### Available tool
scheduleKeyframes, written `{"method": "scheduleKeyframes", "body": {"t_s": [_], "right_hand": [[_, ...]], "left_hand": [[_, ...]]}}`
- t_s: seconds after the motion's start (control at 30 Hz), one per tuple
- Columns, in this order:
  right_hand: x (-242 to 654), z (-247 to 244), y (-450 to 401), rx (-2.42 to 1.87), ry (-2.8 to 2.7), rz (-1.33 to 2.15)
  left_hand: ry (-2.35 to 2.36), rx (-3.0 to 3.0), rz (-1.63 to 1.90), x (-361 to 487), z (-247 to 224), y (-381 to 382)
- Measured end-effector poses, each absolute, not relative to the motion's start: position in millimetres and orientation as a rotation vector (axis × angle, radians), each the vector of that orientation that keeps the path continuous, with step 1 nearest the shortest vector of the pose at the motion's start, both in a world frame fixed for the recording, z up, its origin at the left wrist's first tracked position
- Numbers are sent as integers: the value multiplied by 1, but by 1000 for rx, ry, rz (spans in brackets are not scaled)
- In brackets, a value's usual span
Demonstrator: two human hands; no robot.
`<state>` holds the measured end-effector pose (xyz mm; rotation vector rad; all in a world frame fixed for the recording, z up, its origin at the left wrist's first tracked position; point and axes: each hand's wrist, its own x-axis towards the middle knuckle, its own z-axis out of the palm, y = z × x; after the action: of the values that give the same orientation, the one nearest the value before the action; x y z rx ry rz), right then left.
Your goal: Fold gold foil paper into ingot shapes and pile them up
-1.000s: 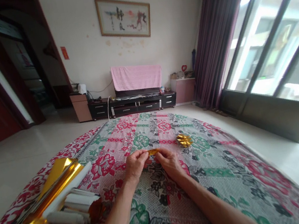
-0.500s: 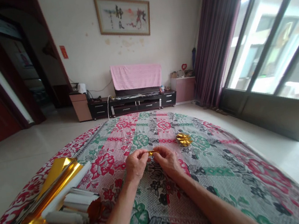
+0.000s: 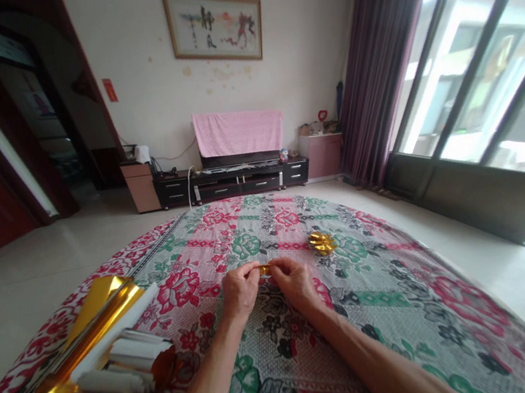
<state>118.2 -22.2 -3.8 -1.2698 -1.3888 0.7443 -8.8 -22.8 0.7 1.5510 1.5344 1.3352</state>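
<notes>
Between my two hands is a small piece of gold foil paper (image 3: 264, 269), pinched at both ends over the middle of the flowered cloth (image 3: 320, 349). My left hand (image 3: 241, 290) grips its left end between thumb and fingers. On the other side, my right hand (image 3: 293, 280) pinches the right end, fingertips close to the left ones. Fingers cover most of the piece, so its full shape is hidden. Beyond my right hand, a small pile of folded gold foil pieces (image 3: 322, 243) lies on the cloth.
To the left lie gold foil sheets (image 3: 94, 307), partly curled, with several white-backed paper rolls (image 3: 117, 383) on them. Past the cloth's far edge stands a low black cabinet (image 3: 244, 183) with a pink cloth (image 3: 239, 131) above it. Windows (image 3: 475, 77) line the right side.
Both hands stay in nearly the same place, and the gold foil between them has turned slightly, showing more of its surface. The view has shifted a little.
</notes>
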Motion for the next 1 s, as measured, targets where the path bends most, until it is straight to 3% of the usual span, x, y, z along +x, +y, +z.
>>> {"method": "scheduleKeyframes", "body": {"t_s": [1.0], "right_hand": [[119, -7, -22, -1227, -1452, 741]], "left_hand": [[1579, 1512, 1322, -6, 4, -24]]}}
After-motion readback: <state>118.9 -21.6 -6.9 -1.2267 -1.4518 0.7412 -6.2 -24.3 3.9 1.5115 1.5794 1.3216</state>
